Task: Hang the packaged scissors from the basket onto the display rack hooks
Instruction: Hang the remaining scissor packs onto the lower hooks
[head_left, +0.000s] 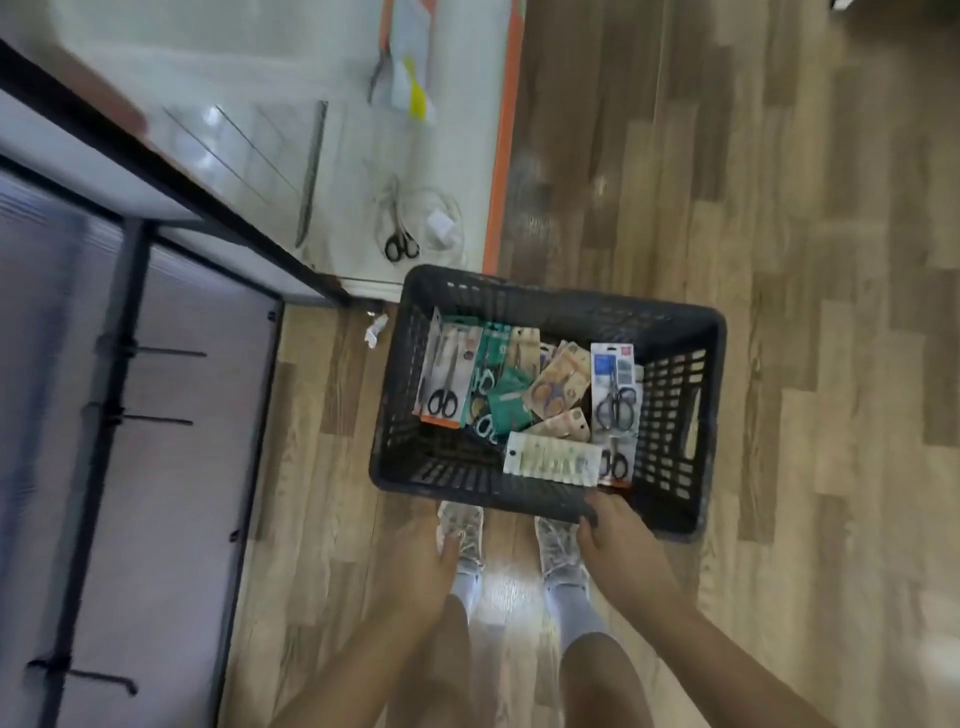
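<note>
We see the packaged scissors (524, 400) heaped in the dark basket (670, 322) on the floor, our right hand (610, 535) gripping its near rim, our left hand (423, 551) loosely curled, empty, just short of it.

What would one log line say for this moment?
basket: on floor, packs inside | right hand: at near rim | left hand: free | rack hooks: bare

Your basket (670, 332) is dark matt plastic with slotted lattice walls. The scissor packs (519, 400) inside it are printed card, some under glossy clear film. You're standing on a wood-look plank floor (779, 260) with a slight sheen. The rack (111, 415) and its hooks (171, 354) look like black matt metal, backed by a smooth pale panel (182, 467).
</note>
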